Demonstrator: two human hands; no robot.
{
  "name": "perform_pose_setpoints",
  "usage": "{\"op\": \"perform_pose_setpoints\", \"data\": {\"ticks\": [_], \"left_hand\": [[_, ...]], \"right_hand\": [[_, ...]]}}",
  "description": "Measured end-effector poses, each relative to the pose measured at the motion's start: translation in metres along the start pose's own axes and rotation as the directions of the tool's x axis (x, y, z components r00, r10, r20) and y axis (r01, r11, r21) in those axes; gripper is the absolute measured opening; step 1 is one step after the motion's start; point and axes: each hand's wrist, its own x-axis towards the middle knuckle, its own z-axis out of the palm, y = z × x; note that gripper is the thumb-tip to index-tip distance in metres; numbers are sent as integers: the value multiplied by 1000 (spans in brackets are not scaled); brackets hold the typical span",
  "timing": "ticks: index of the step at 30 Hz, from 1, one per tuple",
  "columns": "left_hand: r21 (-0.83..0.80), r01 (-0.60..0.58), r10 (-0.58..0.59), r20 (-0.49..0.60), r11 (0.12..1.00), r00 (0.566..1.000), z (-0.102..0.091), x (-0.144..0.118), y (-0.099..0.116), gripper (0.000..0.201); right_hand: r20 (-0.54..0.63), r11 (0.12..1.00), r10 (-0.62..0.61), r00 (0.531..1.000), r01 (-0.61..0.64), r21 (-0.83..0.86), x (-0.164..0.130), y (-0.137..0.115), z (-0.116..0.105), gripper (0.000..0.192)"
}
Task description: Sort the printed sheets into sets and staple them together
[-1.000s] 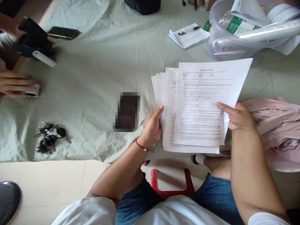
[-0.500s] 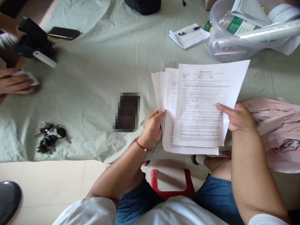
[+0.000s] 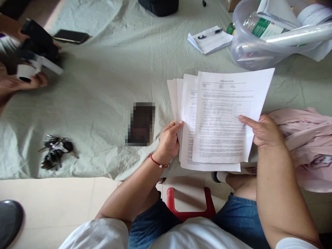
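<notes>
I hold a stack of printed papers (image 3: 218, 121) in both hands, just above the near edge of the surface (image 3: 109, 86), which is covered with a wrinkled pale green cloth. My left hand (image 3: 169, 140) is closed on the left edge of the stack, thumb on top and fingers behind the fanned sheets. My right hand (image 3: 263, 130) grips the right edge of the top sheet, thumb pressed flat across the print. The top sheet sits slightly tilted over the ones beneath.

To the left of the papers a dark phone (image 3: 140, 123) lies flat on the cloth, and farther left a bunch of keys (image 3: 55, 151). Just right of my right hand is a heap of pink cloth (image 3: 306, 138). Beyond the papers stand a clear plastic tub (image 3: 249, 45) stuffed with rolled sheets, and a notepad (image 3: 209, 39) with a pen on it. At the far left, another person's hands (image 3: 23, 81) hold a small white roll beside a black device (image 3: 38, 41).
</notes>
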Motion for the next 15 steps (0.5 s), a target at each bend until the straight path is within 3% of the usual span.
{"op": "perform_pose_setpoints", "data": {"ticks": [15], "left_hand": [[-10,-5,5,-5,1000,1000,0,-1,1,31]], "right_hand": [[-15,999,-31,999,31,23,-1,0,0,47]]}}
